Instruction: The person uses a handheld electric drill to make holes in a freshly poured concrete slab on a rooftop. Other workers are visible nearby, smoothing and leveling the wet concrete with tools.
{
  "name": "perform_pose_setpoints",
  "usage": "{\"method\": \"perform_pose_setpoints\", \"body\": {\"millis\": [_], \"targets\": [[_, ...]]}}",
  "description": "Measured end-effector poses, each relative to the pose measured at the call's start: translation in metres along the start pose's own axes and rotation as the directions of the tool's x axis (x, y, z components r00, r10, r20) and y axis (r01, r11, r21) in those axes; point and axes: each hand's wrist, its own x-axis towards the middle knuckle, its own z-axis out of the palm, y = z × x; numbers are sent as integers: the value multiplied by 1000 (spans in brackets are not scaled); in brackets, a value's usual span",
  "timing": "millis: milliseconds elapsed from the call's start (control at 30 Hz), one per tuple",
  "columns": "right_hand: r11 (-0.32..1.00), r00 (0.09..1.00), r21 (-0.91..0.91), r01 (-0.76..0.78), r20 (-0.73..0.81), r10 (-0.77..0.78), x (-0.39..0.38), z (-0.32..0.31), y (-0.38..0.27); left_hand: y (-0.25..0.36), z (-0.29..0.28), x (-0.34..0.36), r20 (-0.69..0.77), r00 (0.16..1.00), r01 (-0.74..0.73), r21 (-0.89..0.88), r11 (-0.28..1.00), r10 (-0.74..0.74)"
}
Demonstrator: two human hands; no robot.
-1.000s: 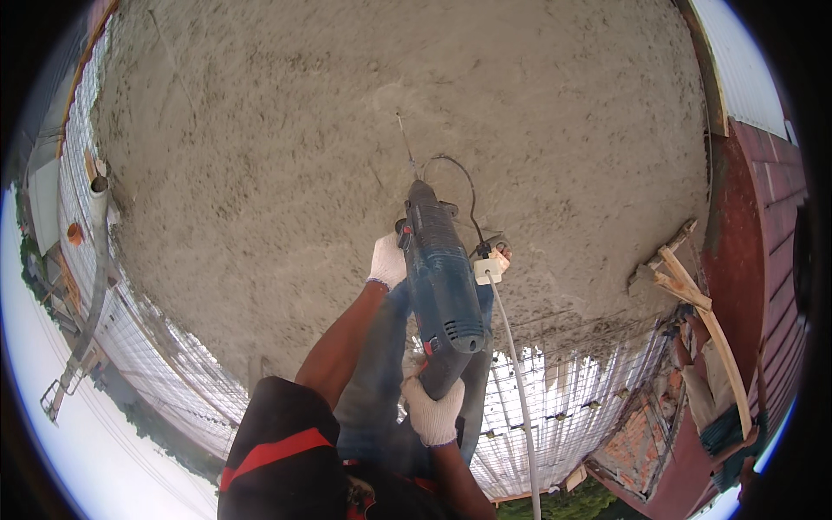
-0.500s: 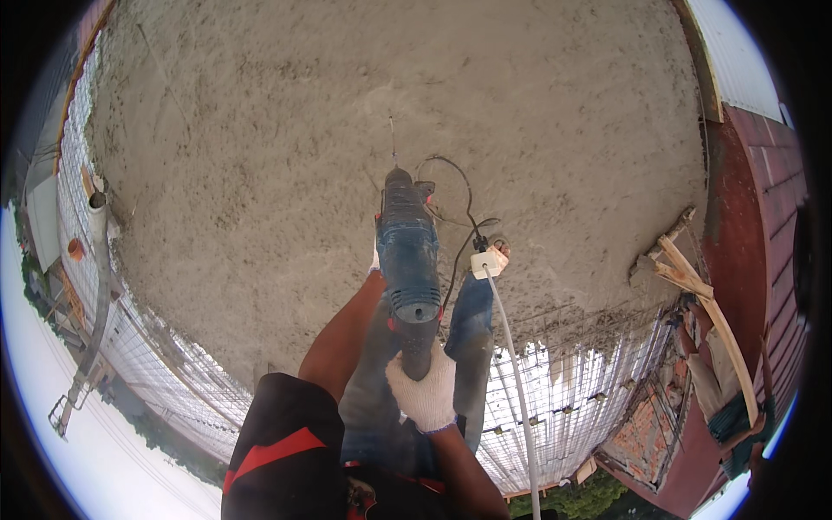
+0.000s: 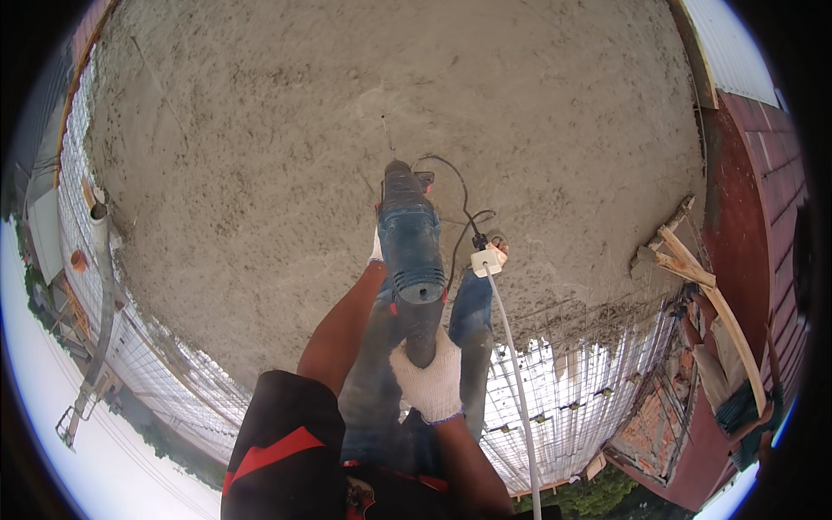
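Note:
A dusty blue-and-black rotary hammer drill (image 3: 412,234) points away from me over rough grey wet-looking concrete (image 3: 563,130). Its thin bit (image 3: 389,139) reaches toward a small dark spot in that surface. My right hand (image 3: 431,377), in a white knit glove, is closed around the drill's rear handle. Against the drill's left side is my left hand (image 3: 376,250), also gloved; the drill body hides its fingers. A black cord loops from the drill to a white extension socket (image 3: 488,261) by my right foot.
A white cable (image 3: 516,373) runs from the socket toward me. Exposed rebar mesh (image 3: 563,407) borders the concrete on the near side. Broken timber (image 3: 685,264) lies at the right, near another person (image 3: 737,416). A grey pipe (image 3: 104,286) stands at the left edge.
The drill and my right hand have shifted slightly up the picture, toward the dark spot. My right hand keeps its grip on the rear handle.

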Motion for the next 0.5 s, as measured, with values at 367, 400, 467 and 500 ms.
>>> {"method": "perform_pose_setpoints", "body": {"millis": [367,400,467,500], "targets": [[998,998,-62,-10,56,14,4,-20,3,-4,9,5,7,1000,-24,11,1000,24],[997,998,-52,51,37,-49,3,-18,3,-3,8,3,5,1000,-24,9,1000,24],[982,983,-40,183,-7,-183,-1,-14,2,-4,7,-3,-2,1000,-19,7,1000,20],[997,996,-18,76,38,-75,-3,-14,2,-4,6,-6,-3,1000,-17,6,1000,17]]}}
